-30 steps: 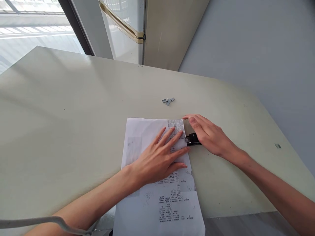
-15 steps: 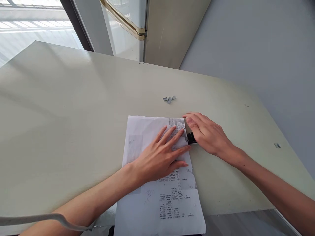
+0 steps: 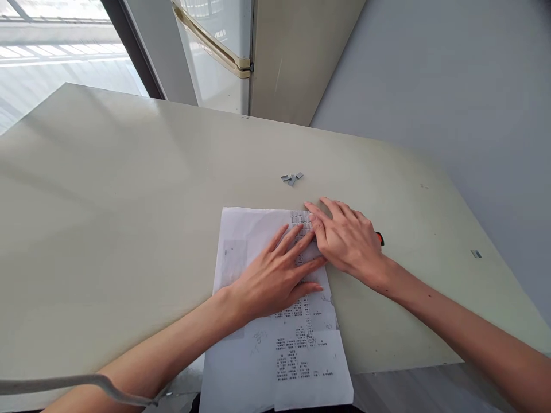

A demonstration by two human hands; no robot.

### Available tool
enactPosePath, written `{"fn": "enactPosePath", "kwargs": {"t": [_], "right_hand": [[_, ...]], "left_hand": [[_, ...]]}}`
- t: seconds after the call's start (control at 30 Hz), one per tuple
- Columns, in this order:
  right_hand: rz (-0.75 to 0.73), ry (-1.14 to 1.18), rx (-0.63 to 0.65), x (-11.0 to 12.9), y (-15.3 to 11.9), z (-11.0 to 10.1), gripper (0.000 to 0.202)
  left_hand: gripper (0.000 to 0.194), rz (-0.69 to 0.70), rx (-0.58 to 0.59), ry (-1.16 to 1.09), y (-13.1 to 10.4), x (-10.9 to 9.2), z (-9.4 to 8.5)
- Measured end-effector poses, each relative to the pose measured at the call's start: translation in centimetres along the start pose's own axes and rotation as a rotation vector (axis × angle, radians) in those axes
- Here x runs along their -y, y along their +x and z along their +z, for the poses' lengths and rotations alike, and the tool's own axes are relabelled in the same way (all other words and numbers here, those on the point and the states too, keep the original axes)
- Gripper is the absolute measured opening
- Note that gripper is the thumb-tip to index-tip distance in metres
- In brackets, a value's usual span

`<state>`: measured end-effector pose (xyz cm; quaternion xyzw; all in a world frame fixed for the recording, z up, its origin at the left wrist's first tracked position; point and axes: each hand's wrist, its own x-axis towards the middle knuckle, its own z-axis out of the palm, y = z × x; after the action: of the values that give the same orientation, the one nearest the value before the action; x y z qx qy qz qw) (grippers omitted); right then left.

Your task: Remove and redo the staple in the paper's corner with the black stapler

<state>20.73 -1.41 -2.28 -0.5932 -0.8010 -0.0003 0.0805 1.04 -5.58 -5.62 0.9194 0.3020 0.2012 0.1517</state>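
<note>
Printed white paper sheets (image 3: 241,223) lie on the table and hang over its near edge. My left hand (image 3: 278,275) rests flat on them, fingers spread. At the sheets' right edge, my right hand (image 3: 346,238) bears down over a stapler (image 3: 379,238), covering most of it. Only the stapler's black and red back end shows past the hand; its front is hidden. The right thumb and fingertips reach over the paper's top right corner, close to the left fingertips. Beyond the paper lies a small heap of staple strips (image 3: 292,179).
Another short staple strip (image 3: 476,253) lies near the right side of the pale table (image 3: 150,241). A fridge (image 3: 219,51) stands past the far edge, with a grey wall (image 3: 439,74) to the right. A grey cord (image 3: 77,381) crosses the lower left.
My right hand has shifted left onto the paper's corner, covering the stapler's black front; its red end now shows behind the hand. My left hand stays flat on the paper.
</note>
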Motion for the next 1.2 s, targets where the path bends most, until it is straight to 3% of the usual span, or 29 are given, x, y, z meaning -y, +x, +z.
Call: {"fn": "enactPosePath", "kwargs": {"t": [0.1, 0.27, 0.43, 0.57, 0.73, 0.9, 1.2], "right_hand": [[0.033, 0.136, 0.028, -0.3, 0.0, -0.9, 0.048], [0.016, 0.482, -0.071, -2.5, -1.9, -2.0, 0.047], [-0.134, 0.438, -0.011, -5.9, -5.7, -1.4, 0.037], [-0.031, 0.494, -0.055, -7.6, -7.3, -0.4, 0.033], [0.059, 0.598, -0.106, -8.8, -6.3, 0.8, 0.035], [0.094, 0.655, -0.164, -9.8, -4.7, 1.3, 0.041], [0.086, 0.729, -0.177, -9.9, -4.5, 1.3, 0.037]], "left_hand": [[0.053, -0.003, 0.006, 0.011, 0.0, 0.0, 0.0], [0.051, 0.017, 0.034, 0.022, -0.4, 0.0, -0.7], [0.053, -0.002, 0.073, 0.030, -2.2, 1.2, -3.1], [0.056, -0.202, 0.017, 0.118, -3.9, 3.8, -5.3], [0.063, -0.473, -0.063, 0.165, -4.8, 6.5, -7.0], [0.064, -0.623, -0.127, 0.128, -4.7, 6.8, -7.5], [0.058, -0.799, -0.155, 0.083, -3.5, 7.1, -8.2]]}}
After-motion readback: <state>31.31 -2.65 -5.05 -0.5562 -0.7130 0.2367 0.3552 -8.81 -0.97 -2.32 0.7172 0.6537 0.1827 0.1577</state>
